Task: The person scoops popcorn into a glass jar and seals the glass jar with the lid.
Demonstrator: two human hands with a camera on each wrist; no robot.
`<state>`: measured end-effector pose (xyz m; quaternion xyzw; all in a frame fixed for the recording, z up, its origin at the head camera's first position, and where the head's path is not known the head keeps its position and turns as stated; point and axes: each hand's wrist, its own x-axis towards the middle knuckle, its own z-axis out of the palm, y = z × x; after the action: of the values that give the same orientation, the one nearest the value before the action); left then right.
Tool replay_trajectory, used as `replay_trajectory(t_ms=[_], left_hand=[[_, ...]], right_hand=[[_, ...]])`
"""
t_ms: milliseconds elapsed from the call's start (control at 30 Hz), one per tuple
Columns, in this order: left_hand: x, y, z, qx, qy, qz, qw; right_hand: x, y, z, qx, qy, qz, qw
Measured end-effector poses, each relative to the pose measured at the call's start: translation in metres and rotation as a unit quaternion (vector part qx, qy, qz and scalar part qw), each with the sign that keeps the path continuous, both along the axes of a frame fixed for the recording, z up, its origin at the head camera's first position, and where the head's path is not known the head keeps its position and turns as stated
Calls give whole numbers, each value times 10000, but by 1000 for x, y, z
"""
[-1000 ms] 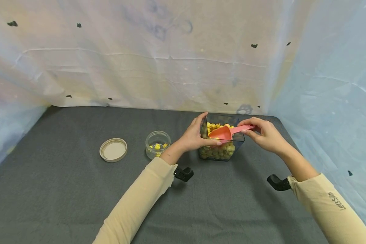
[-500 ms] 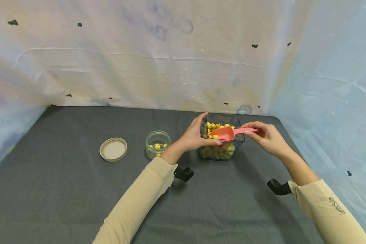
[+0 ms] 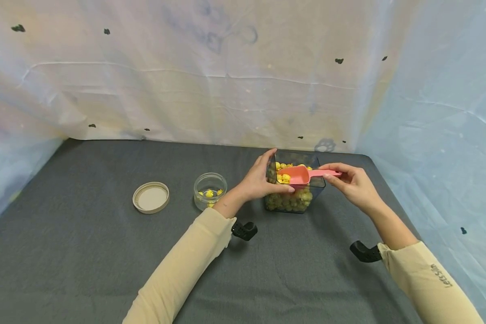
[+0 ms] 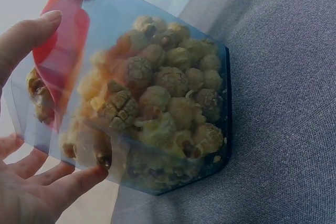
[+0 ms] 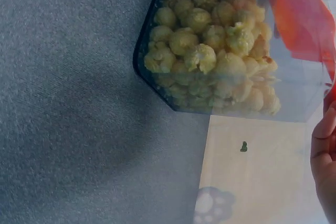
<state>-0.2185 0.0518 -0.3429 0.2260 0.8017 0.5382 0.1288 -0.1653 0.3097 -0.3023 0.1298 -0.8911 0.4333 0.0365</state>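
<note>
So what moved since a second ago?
The right hand has tipped the pink scoop from slanted to nearly level over the clear box, and now a few yellow balls sit in it. The right arm drew back a little. The left hand still holds the box's side; the small jar and the lid stayed put.

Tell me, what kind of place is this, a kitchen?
Probably not a kitchen: it looks like a makeshift recording booth. A grey cloth-covered table is walled by pale hanging sheets, and black wrist-worn cameras sit by the person's sleeves.
</note>
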Motion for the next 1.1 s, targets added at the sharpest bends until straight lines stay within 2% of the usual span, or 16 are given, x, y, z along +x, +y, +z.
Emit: replay_trajectory(t_ms=[467, 833, 1100], left_hand=[[1, 1, 0, -22, 51, 51, 10000], [0, 0, -1, 61, 61, 54, 9999], [0, 1, -1, 91, -10, 12, 10000]], right_hand=[[4, 1, -6, -178, -183, -375, 9990], [5, 2, -16, -1008, -342, -491, 9931], [8, 4, -16, -1603, -318, -532, 9851]])
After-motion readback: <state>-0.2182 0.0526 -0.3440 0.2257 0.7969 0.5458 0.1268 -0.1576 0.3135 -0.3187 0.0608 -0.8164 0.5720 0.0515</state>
